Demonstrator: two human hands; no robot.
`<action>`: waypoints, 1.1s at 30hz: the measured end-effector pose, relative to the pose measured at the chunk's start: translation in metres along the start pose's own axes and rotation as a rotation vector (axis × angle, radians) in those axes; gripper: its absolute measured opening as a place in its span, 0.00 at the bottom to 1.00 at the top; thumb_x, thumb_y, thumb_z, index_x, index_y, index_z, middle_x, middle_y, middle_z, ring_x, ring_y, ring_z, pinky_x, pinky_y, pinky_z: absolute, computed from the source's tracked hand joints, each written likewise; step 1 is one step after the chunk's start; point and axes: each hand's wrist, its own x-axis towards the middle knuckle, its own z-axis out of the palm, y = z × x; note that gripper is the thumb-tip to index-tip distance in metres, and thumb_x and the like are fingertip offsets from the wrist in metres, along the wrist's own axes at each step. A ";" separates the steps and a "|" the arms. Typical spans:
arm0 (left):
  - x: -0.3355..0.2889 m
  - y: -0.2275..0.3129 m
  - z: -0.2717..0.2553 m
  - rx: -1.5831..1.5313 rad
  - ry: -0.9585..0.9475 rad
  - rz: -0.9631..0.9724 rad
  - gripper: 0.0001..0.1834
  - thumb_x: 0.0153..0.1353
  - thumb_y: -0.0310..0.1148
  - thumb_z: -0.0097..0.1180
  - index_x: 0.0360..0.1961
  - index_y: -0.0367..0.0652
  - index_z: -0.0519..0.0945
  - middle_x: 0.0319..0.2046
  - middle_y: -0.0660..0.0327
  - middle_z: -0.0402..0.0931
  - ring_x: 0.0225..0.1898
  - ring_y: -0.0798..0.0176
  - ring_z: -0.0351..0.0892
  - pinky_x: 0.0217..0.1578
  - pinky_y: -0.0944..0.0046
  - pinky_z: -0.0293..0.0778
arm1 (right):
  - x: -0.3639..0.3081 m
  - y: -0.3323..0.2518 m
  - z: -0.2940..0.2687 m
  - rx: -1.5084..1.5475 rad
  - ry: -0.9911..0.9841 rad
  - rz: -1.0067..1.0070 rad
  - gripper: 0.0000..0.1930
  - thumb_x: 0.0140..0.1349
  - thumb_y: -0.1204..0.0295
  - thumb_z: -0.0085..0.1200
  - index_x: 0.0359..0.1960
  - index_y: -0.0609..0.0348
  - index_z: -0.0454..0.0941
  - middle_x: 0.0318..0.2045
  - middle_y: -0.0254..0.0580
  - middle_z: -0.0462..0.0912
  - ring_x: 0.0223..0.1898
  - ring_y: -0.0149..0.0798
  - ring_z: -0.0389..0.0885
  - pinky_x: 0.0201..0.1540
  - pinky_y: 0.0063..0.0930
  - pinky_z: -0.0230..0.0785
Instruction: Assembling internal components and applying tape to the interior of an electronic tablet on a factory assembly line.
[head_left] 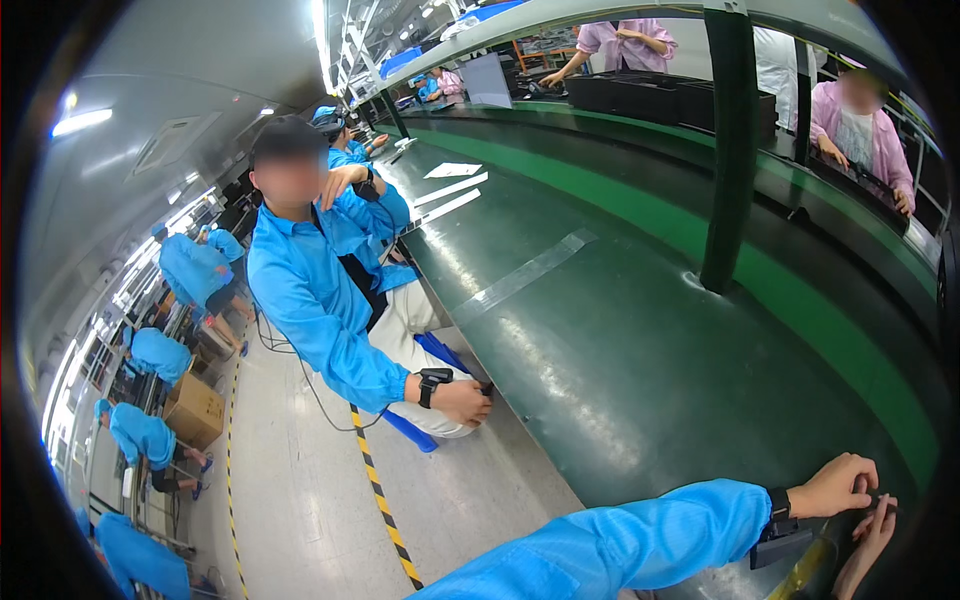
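Observation:
My left hand (pixel 835 487), at the end of a blue sleeve with a black wrist strap, is over the green tabletop (pixel 640 400) at the lower right. Its fingers are curled in, with thumb and fingertips close together. Just nearer, my right hand (pixel 872 548) points up towards it, fingers pressed together. The fingertips of both hands nearly meet around something small and dark that I cannot make out. A shiny yellowish strip (pixel 806 568) lies beside my right hand, partly cut off by the dark picture rim.
A co-worker in blue (pixel 320 290) sits at the table's left edge. A dark green post (pixel 728 150) rises from the table. Clear tape (pixel 530 270) and white strips (pixel 450 203) lie farther off. Beyond runs a conveyor with black boxes (pixel 670 103) and people in pink.

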 end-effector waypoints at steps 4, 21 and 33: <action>-0.009 0.010 -0.003 0.029 -0.009 0.003 0.08 0.47 0.30 0.65 0.26 0.36 0.83 0.19 0.57 0.79 0.19 0.64 0.75 0.23 0.66 0.70 | -0.010 -0.003 0.008 0.095 0.132 0.002 0.16 0.72 0.59 0.49 0.51 0.59 0.73 0.18 0.24 0.62 0.17 0.16 0.57 0.18 0.15 0.47; -0.007 0.005 0.000 0.017 0.020 0.041 0.06 0.48 0.27 0.63 0.21 0.34 0.81 0.16 0.56 0.77 0.19 0.64 0.76 0.24 0.65 0.70 | -0.016 -0.021 0.012 0.029 -0.050 0.048 0.14 0.73 0.61 0.48 0.44 0.60 0.75 0.20 0.25 0.68 0.17 0.16 0.60 0.18 0.15 0.47; -0.008 0.006 -0.005 0.028 -0.005 0.066 0.07 0.48 0.27 0.64 0.25 0.33 0.82 0.19 0.56 0.79 0.20 0.64 0.77 0.25 0.65 0.71 | -0.030 -0.049 0.021 0.000 0.014 0.001 0.14 0.73 0.62 0.48 0.45 0.62 0.76 0.27 0.30 0.73 0.18 0.16 0.61 0.17 0.13 0.51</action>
